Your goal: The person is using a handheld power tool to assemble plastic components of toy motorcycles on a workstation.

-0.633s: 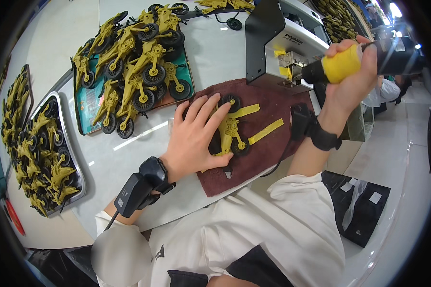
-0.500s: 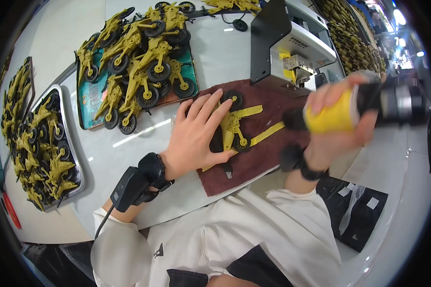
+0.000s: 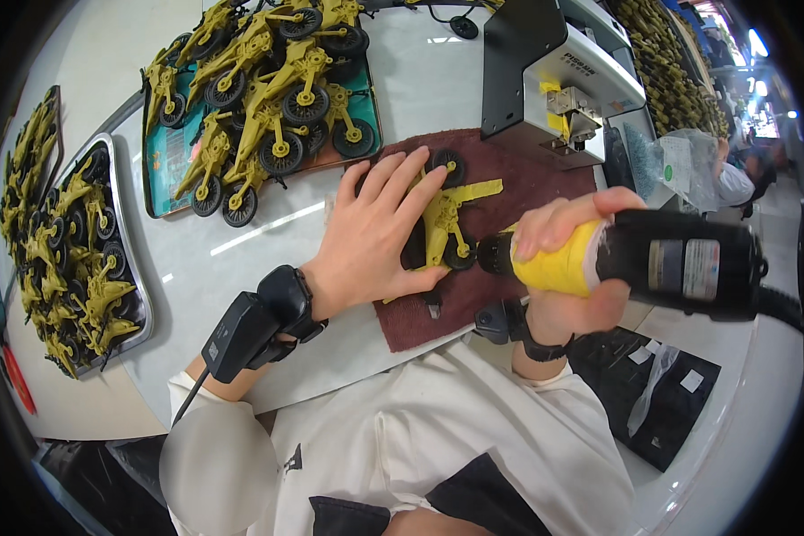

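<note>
While the left hand (image 3: 375, 234) lies flat with fingers spread on a yellow toy frame (image 3: 444, 219), the right hand (image 3: 570, 268) is wrapped tight around a powered driver (image 3: 639, 262), yellow at the grip section, black toward the rear.

- Toy frame sits on a dark red cloth mat (image 3: 509, 196) on the white tabletop (image 3: 232, 259), just ahead of the person's chest. Black wheels show at its far and near ends; its long axis runs roughly away from the person, with a yellow arm angled off to the right.
- Driver lies nearly crosswise to that axis, nose pointing left. The black tip is at or just beside the near wheel of the frame; cannot tell whether it touches.
- Left hand is the nearer one: it presses on the frame, open, nothing enclosed. Right hand is closed on the driver only.
- Left wrist carries a black strapped device (image 3: 257, 322) with a cable.

Packages, labels:
- Pale rectangular label on the driver's black body, near its rear.
- Grey-and-black bench machine (image 3: 545, 71) behind the mat, yellow tape patch on its front.
- Teal tray (image 3: 152, 192) far left, piled with finished yellow wheeled toys (image 3: 268, 98); metal tray (image 3: 129, 232) further left holds more.
- Clear plastic bag (image 3: 679, 165) with a green round sticker at right.
</note>
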